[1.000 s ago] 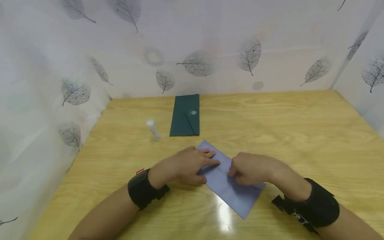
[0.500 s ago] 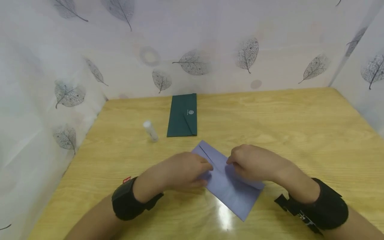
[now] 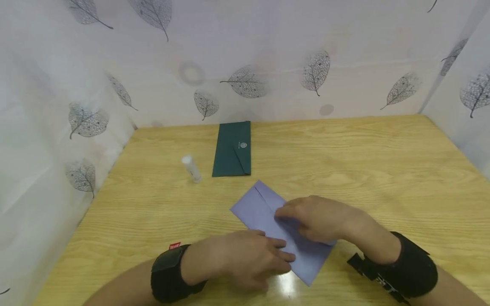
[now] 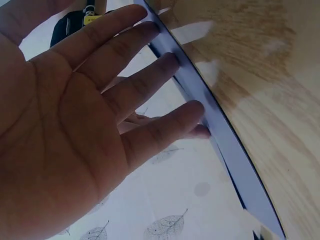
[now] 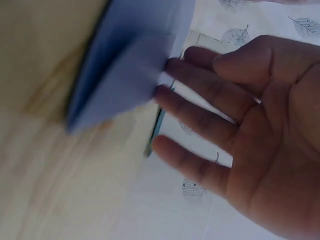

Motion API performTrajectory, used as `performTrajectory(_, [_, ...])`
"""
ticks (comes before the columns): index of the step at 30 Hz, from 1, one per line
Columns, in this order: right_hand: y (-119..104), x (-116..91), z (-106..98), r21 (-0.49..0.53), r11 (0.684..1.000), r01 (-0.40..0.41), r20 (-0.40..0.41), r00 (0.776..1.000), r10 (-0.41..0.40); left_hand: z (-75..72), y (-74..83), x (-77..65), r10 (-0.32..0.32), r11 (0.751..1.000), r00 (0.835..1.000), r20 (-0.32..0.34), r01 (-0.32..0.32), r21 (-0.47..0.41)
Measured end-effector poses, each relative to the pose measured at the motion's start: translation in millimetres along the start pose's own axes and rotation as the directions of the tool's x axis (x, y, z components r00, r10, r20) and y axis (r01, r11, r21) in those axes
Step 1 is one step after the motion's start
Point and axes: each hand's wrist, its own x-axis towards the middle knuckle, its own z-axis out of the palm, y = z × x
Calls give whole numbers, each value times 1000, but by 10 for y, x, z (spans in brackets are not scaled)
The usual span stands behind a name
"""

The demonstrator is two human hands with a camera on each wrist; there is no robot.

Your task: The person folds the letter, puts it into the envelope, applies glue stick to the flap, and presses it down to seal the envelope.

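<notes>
A lavender envelope (image 3: pixel 249 208) lies slanted on the table. My left hand (image 3: pixel 260 257) rests on its lower part, and the left wrist view shows these fingers (image 4: pixel 165 122) straight and spread with their tips on the paper. Over the right side of the envelope is my right hand (image 3: pixel 323 216), its index finger extended toward the flap seam. The right wrist view has the envelope's flap (image 5: pixel 132 75) lifted, with the loosely bent fingertips (image 5: pixel 162 92) touching its edge. The right thumb lies near the index finger, not visibly gripping the paper.
A dark green envelope (image 3: pixel 233 148) with a small pale emblem lies farther back on the wooden table (image 3: pixel 363 157). Left of it is a white glue-stick-like tube (image 3: pixel 191 168). Leaf-patterned curtains (image 3: pixel 275 51) border the table's back and sides.
My left hand has shifted from the upper left of the envelope down to its lower edge, uncovering the left corner. The right hand rose slightly, then came down left along the flap.
</notes>
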Motion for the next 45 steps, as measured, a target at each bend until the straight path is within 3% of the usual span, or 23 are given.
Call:
performTrajectory(5, [-4, -9, -37, -96, 992, -76, -46, 996, 72, -52, -11, -47, -69, 997, 998, -7, 69, 25])
performTrajectory(10, [9, -10, -77, -76, 990, -116, -40, 993, 113, -81, -56, -106, -136, 990, 990, -43, 134, -53])
performTrajectory(14, [14, -24, -102, -63, 985, -160, -31, 987, 159, -74, -34, -107, -108, 992, 994, -15, 107, -65])
performTrajectory(18, [24, -33, -109, -62, 979, -196, -40, 980, 194, -45, 31, -79, -42, 999, 999, 1, 42, -14])
performTrajectory(22, [59, -28, -109, -80, 976, -204, -80, 977, 198, -18, 54, -61, -69, 997, 998, 7, 69, 27])
performTrajectory(30, [85, -9, -75, -125, 974, -191, -114, 977, 178, -8, -135, -53, -227, 968, 972, 68, 232, -94])
performTrajectory(38, [-12, -37, -105, -19, 985, -171, 10, 985, 171, 13, -438, -104, -304, 935, 951, 47, 308, -176])
performTrajectory(45, [15, -23, -64, -24, 992, -125, 22, 992, 126, 29, -545, -137, -380, 905, 921, 85, 390, -173])
